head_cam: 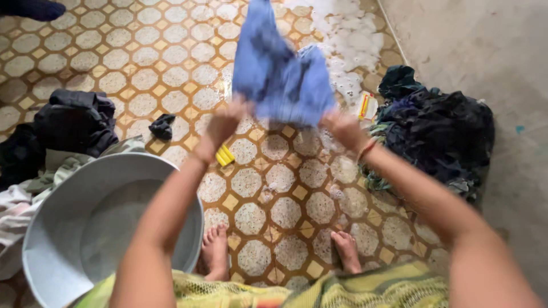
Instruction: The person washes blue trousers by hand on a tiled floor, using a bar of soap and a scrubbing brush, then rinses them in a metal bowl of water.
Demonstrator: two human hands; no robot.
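Note:
A wet blue garment (278,68) hangs in the air above the patterned tile floor, blurred by motion. My left hand (224,124) grips its lower left edge and my right hand (344,129) grips its lower right edge. Both arms reach forward from the bottom of the view. My bare feet (216,251) stand on the tiles below. A small yellow object (225,155) lies on the floor just under my left wrist.
A grey metal basin (68,222) holding water sits at lower left, with light clothes (17,205) beside it. Dark clothes (71,122) lie at left; another dark pile (436,128) lies at right by the wall. Soap foam (348,40) covers the tiles ahead.

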